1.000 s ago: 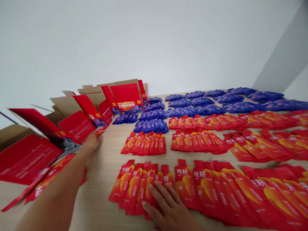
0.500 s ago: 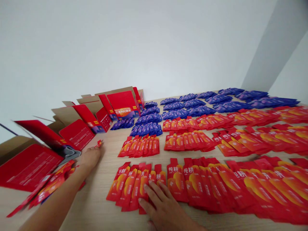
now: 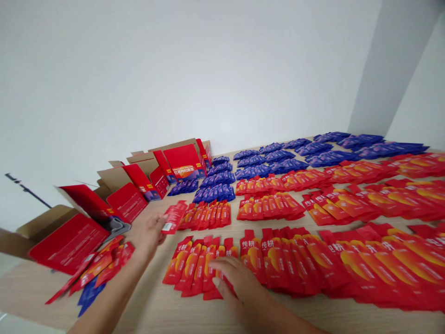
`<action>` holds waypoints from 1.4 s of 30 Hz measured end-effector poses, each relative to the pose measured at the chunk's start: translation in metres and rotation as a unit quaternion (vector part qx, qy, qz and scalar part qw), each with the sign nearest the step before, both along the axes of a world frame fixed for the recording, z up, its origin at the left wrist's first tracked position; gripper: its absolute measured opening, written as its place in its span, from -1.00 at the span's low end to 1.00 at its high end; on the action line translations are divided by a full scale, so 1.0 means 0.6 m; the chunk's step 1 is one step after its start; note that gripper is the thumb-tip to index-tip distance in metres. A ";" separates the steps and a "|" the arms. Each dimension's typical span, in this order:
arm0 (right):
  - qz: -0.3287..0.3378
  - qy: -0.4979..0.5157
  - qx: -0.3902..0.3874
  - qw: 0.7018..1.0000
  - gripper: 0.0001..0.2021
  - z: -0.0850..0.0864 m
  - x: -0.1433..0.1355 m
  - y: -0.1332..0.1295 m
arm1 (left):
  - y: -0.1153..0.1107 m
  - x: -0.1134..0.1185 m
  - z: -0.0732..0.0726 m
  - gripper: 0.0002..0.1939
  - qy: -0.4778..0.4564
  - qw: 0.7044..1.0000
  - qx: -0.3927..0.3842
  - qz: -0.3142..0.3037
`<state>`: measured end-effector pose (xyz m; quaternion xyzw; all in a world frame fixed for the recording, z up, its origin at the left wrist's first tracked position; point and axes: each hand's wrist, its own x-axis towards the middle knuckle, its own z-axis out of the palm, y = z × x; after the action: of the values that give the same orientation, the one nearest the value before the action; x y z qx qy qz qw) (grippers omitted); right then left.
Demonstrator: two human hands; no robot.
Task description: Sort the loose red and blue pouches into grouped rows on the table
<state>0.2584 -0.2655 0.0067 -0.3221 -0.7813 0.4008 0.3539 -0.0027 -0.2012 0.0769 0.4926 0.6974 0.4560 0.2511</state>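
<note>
My left hand [image 3: 149,230] holds a single red pouch [image 3: 174,216] by its lower end, lifted a little above the wooden table [image 3: 153,297]. My right hand [image 3: 236,283] lies flat with its fingers spread on a fanned group of red pouches [image 3: 194,264] at the near edge. A loose pile of red pouches with a blue one [image 3: 99,266] lies left of my left arm.
Rows of fanned red pouches [image 3: 347,260] fill the near and middle table; blue pouches [image 3: 278,157] lie in rows toward the white wall. Open red cardboard boxes [image 3: 73,236] [image 3: 184,162] stand along the left side.
My left hand has drawn back from the boxes toward the right with one red pouch lifted in it. My right hand has stayed on the near pouches. The view has tilted up a little.
</note>
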 end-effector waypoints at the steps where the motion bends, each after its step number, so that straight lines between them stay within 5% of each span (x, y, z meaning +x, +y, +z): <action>1: -0.015 0.042 -0.048 0.998 -0.62 0.001 0.000 0.003 | -0.013 0.043 -0.001 -0.72 -0.108 0.993 -0.007 -0.047; 5: -0.026 0.242 -0.216 0.946 -0.43 -0.001 0.000 0.025 | -0.073 0.187 -0.027 -0.63 -0.400 0.879 -0.110 -0.236; 7: -0.012 0.323 -0.239 0.916 -0.47 0.004 0.003 0.035 | -0.093 0.224 -0.046 -0.61 -0.460 0.816 -0.177 -0.302; 9: -0.008 0.384 -0.263 0.885 -0.60 0.010 0.006 0.042 | -0.100 0.235 -0.061 -0.61 -0.454 0.789 -0.231 -0.344; 13: -0.058 0.442 -0.323 0.835 -0.72 0.014 0.011 0.051 | -0.093 0.214 -0.064 -0.58 -0.320 0.872 -0.196 -0.314; 16: -0.100 0.453 -0.330 0.822 -0.70 0.012 0.012 0.054 | -0.094 0.196 -0.052 -0.46 -0.264 0.884 -0.196 -0.333; 19: -0.096 0.425 -0.293 0.851 -0.68 0.012 0.011 0.054 | -0.107 0.197 -0.053 -0.52 -0.227 0.874 -0.229 -0.364; 24: -0.106 0.306 -0.233 0.917 -0.67 0.004 0.010 0.046 | -0.122 0.184 -0.061 -0.63 -0.228 0.913 -0.194 -0.276; 30: -0.085 0.216 -0.166 0.958 -0.73 0.003 0.009 0.033 | -0.104 0.044 -0.054 -0.52 -0.119 0.981 -0.105 -0.112; 36: -0.061 0.149 -0.129 0.979 -0.79 -0.004 0.007 0.023 | -0.106 -0.046 -0.089 -0.46 -0.009 0.947 -0.289 -0.136; 39: -0.057 0.115 -0.103 0.986 -0.83 -0.009 0.007 0.021 | -0.101 -0.055 -0.075 -0.49 0.162 0.914 -0.349 -0.131; 42: -0.067 0.093 -0.085 0.990 -0.85 -0.009 0.009 0.021 | -0.089 -0.085 -0.049 -0.52 0.375 0.876 -0.304 -0.029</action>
<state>0.2638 -0.2530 0.0011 -0.3638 -0.6844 0.4698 0.4225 -0.0538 -0.2544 0.0477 0.5458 0.8291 -0.0045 0.1214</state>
